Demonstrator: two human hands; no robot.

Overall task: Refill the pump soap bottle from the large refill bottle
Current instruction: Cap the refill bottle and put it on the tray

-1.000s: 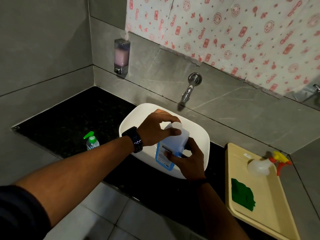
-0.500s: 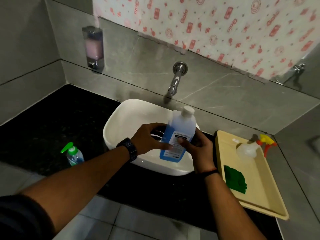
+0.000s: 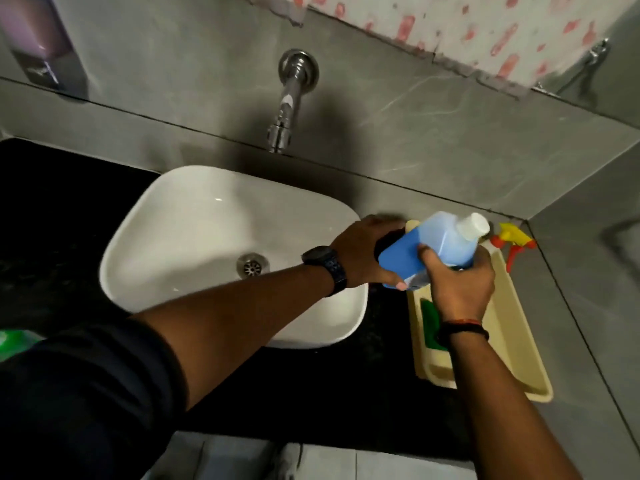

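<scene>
Both hands gripping the refill bottle tilted above the tray, left hand reaching across the sink and wrapping its base, right hand clasping its middle, white cap on, green cloth mostly hidden, spray trigger partly showing, pump bottle cropping at left edge.

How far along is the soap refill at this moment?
Done: I cannot tell if any pouring has happened. In hand: the left hand and right hand hold the blue refill bottle, tilted, over the beige tray, its white cap on. Left: only a green blur at the left edge may be the pump bottle; its fill level is not visible.
</scene>
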